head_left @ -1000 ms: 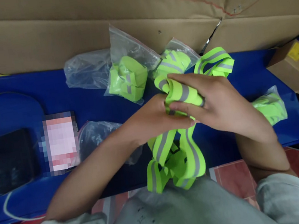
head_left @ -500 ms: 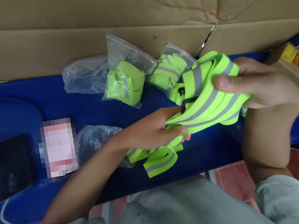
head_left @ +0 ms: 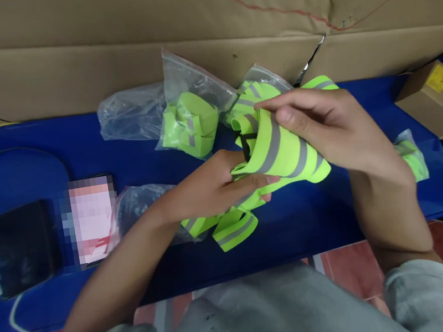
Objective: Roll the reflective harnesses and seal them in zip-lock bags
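Note:
Between my hands is a neon yellow-green reflective strap (head_left: pixel 292 155) with grey stripes, folded over into a loose bundle. A black buckle (head_left: pixel 246 144) shows inside the folds on its left side. My left hand (head_left: pixel 228 184) grips the bundle's left end, thumb on top. Loose ends of the strap hang below that hand over the table. My right hand (head_left: pixel 331 126) is closed over the upper right of the bundle, thumb against the folded layers; its lower fingers are hidden. Behind the bundle lie two clear zip bags with similar straps, a left bag (head_left: pixel 190 125) and a right bag (head_left: pixel 256 92).
An empty clear bag (head_left: pixel 131 113) lies at the back, another plastic bag (head_left: pixel 138 201) near my left forearm. Further left are a black flat device (head_left: pixel 26 247) and a blurred-out item (head_left: pixel 93 220). To the right, a small bagged strap (head_left: pixel 413 158) and a cardboard box (head_left: pixel 438 98) sit on the blue table (head_left: pixel 301 243).
My right hand has moved left and turned over the strap, folding it toward my left hand. The bundle is more compact. The small bagged strap at the right has come into fuller view.

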### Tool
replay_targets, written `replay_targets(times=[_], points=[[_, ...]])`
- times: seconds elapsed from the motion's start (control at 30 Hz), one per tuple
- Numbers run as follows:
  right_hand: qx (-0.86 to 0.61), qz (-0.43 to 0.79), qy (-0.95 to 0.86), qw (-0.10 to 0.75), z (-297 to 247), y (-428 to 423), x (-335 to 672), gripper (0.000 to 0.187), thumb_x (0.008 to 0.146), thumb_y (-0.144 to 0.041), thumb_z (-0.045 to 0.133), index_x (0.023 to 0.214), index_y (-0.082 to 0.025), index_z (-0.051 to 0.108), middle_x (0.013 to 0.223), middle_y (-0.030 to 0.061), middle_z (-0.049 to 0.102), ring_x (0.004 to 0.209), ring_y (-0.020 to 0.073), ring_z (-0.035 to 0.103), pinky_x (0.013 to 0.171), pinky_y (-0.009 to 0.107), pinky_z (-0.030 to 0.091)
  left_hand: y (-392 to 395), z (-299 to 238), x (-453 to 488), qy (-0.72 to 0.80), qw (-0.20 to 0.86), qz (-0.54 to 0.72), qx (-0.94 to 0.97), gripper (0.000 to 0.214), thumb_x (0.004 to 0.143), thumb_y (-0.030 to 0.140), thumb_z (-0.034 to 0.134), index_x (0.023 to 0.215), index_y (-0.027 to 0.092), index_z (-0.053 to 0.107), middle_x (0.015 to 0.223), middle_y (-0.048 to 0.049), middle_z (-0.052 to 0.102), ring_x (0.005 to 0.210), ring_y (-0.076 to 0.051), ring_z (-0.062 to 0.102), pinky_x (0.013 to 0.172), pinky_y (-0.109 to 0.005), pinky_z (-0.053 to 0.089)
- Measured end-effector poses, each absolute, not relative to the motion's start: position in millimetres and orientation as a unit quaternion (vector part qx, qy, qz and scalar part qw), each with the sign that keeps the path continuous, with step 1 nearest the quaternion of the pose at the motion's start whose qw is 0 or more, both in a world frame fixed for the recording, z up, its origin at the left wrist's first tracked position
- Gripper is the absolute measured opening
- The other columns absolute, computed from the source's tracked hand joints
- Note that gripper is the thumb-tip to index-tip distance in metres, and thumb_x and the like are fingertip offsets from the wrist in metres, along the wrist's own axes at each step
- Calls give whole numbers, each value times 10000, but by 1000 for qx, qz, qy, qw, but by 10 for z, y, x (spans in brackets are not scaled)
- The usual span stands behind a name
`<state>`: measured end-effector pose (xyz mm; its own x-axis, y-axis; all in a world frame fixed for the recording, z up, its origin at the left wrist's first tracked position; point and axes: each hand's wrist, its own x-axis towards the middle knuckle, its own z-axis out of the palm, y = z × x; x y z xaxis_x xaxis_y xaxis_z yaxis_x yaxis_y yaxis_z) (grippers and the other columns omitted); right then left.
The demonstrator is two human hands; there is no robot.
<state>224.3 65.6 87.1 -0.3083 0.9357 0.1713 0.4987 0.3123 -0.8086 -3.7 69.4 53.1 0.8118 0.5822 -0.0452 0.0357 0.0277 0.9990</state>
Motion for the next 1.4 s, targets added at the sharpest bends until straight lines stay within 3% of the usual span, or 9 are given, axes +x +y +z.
replay_targets(times=[0.1,0.2,0.37,0.5,0.63,0.87,1.03,1.23,1.4], points=[[-465,291,-796,255,941,553,2233,512,1006,-591,624,1353,-228,728,1394,92,735,1267,286,722,1093,438,591,725,491,-26,225,653,198,696,288,1006,416,685,909,152,747,864,-42,821,784,-143,768,736,-210,583],[-469,232,-831,188,928,457,2197,765,904,-687,711,1492,-205,621,1508,139,652,1344,378,671,1106,526,568,734,506,-10,202,644,204,710,267,1005,376,689,861,166,768,878,-22,822,834,-131,768,774,-192,576],[-486,236,-805,247,907,466,2119,543,942,-642,693,1290,-226,725,1140,69,805,975,277,777,848,379,609,716,514,4,202,765,143,595,153,956,300,751,1011,167,803,1007,-56,842,910,-169,803,832,-246,630],[-486,306,-772,271,966,512,2142,442,921,-645,719,1027,-219,760,816,11,740,685,176,662,647,310,521,716,514,-20,190,782,115,582,173,951,306,761,1046,166,797,1054,-71,840,989,-184,803,902,-270,632],[-459,391,-743,288,1006,507,2146,361,941,-562,739,853,-211,739,733,-17,712,640,139,620,599,277,498,744,570,-45,183,772,104,600,122,948,221,746,1039,159,800,1041,-63,839,971,-165,799,876,-239,629],[-423,503,-669,346,948,472,2192,223,969,-412,743,834,-235,765,750,-44,757,605,125,677,551,243,552,755,496,-2,166,801,102,566,168,899,188,788,1066,177,789,1060,-58,840,975,-190,810,861,-264,649],[-457,550,-615,332,786,610,2241,328,951,-562,724,1142,-295,723,859,-39,760,647,133,698,525,234,546,681,546,-29,174,774,128,595,159,901,222,790,1059,204,788,1051,-29,837,957,-195,806,866,-282,645],[-480,346,-732,339,743,635,2124,316,1024,-510,639,1141,-240,755,1124,50,801,1036,205,758,900,337,615,686,565,-30,233,710,186,639,259,814,225,861,1048,187,756,1065,-29,806,982,-198,765,915,-306,604],[-429,311,-827,187,752,510,2073,881,827,-703,786,1530,-217,574,1509,134,649,1347,356,664,1098,468,562,670,489,-17,238,674,192,673,244,836,339,843,946,162,716,915,-12,749,845,-165,678,742,-266,567]])
